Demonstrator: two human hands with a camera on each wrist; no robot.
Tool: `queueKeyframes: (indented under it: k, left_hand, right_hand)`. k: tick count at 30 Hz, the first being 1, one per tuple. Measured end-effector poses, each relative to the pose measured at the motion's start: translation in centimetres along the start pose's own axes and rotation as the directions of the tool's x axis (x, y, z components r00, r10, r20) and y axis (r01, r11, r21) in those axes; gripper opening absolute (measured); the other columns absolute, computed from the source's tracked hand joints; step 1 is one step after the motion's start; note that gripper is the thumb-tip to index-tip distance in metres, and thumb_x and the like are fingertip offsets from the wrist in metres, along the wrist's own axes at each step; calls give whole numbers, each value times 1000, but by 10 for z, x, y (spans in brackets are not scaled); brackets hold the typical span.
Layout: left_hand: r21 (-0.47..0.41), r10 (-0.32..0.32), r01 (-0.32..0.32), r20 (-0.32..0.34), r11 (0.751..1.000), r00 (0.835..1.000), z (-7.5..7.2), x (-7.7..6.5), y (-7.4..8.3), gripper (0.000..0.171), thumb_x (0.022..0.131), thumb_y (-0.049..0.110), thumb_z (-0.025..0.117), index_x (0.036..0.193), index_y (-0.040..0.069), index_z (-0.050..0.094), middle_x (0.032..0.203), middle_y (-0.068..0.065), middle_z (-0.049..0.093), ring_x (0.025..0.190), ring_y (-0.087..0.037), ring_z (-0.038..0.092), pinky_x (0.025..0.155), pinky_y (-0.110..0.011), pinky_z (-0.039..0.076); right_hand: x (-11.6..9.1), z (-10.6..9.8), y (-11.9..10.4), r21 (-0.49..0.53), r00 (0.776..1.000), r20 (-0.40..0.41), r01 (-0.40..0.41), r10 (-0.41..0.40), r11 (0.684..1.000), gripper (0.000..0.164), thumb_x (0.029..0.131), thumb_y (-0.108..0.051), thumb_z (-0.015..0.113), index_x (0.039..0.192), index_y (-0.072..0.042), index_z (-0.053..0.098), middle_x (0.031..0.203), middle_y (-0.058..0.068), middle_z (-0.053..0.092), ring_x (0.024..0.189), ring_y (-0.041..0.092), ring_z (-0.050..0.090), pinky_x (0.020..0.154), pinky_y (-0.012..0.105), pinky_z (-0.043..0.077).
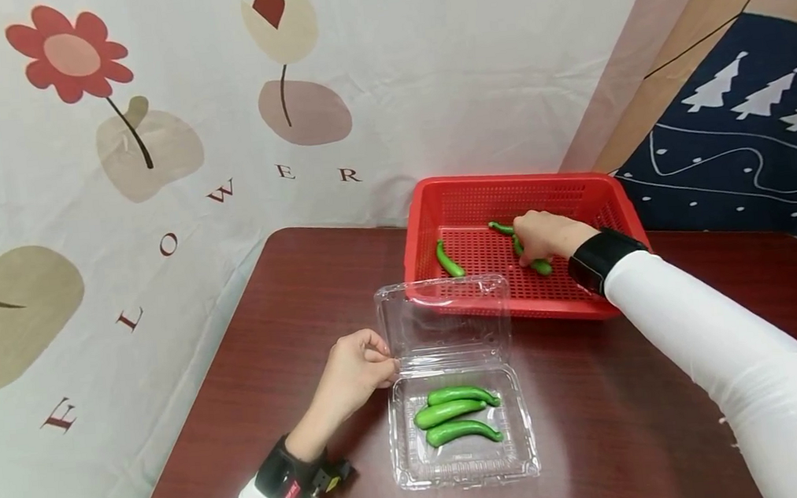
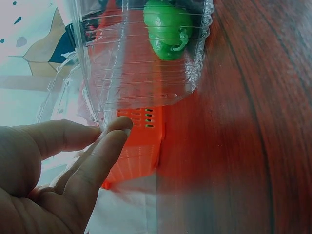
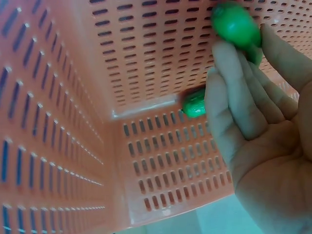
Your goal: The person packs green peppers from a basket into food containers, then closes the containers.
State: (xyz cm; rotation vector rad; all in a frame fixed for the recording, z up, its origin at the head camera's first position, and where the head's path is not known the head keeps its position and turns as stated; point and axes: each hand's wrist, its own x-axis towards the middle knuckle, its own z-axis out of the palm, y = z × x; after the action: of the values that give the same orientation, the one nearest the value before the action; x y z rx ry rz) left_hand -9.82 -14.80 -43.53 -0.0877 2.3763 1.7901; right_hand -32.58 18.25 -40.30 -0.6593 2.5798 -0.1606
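My left hand (image 1: 354, 371) pinches the left edge of an open clear plastic box (image 1: 408, 469) near its hinge, between thumb and fingertips. Three green chili peppers (image 1: 460, 432) lie side by side in the box's bottom half, and its lid (image 1: 440, 316) stands raised behind. Inside the red basket (image 1: 518, 310), my right hand (image 1: 540, 235) has thumb and fingers around one green chili pepper (image 3: 236, 27). A second pepper (image 1: 499, 227) lies just beyond that hand, partly hidden by it. Another curved pepper (image 1: 448, 260) rests on the basket floor to the left.
Both the box and the basket stand on a dark red-brown wooden table (image 1: 290, 306). The basket's perforated walls rise around my right hand. A white printed cloth (image 1: 426, 80) hangs behind and to the left, with a dark blue tree-patterned cloth (image 1: 738, 148) at right.
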Motion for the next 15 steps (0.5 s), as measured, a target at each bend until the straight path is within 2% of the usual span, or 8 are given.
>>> queueKeyframes:
  k: [4, 7, 11, 13, 15]
  left_hand:
    - [-10, -4, 4, 1, 1000, 1000, 0, 0, -1, 16, 80, -12, 71, 85, -2, 59, 79, -17, 76, 64, -16, 71, 64, -40, 66]
    - [-16, -9, 9, 2, 1000, 1000, 0, -1, 0, 16, 80, -12, 71, 85, -2, 59, 79, -17, 76, 65, -16, 71, 64, -38, 66]
    - [-4, -6, 6, 0, 1000, 1000, 0, -2, 1, 16, 80, -12, 70, 85, -2, 59, 79, -17, 76, 64, -15, 71, 62, -35, 66]
    - [6, -1, 1, -1, 1000, 1000, 1, -2, 1, 16, 79, -12, 70, 85, -2, 59, 79, -17, 76, 64, -15, 71, 61, -34, 65]
    - [9, 3, -3, -3, 1000, 1000, 1, -2, 1, 15, 79, -12, 69, 85, -2, 60, 79, -17, 76, 64, -16, 71, 61, -34, 65]
  right_hand:
    - [-3, 1, 1, 89, 999, 22, -34, 32, 995, 14, 92, -10, 79, 88, 1, 71, 69, 11, 67, 54, 21, 68, 50, 29, 58]
    - [-4, 3, 2, 125, 998, 21, -55, 52, 991, 16, 97, -12, 74, 88, 0, 70, 70, 11, 66, 56, 24, 70, 53, 33, 62]
    - [-9, -1, 2, 41, 998, -65, -25, 27, 999, 15, 100, -11, 64, 88, -3, 68, 73, 10, 63, 63, 24, 65, 59, 33, 56]
    - [-13, -4, 1, -22, 993, -118, 9, -11, 1000, 8, 95, -5, 63, 93, -4, 71, 81, 10, 65, 71, 25, 61, 66, 36, 53]
    - [-17, -7, 0, -68, 986, -154, 51, -61, 996, 16, 88, 1, 65, 100, -3, 74, 90, 11, 69, 79, 27, 59, 72, 40, 53]
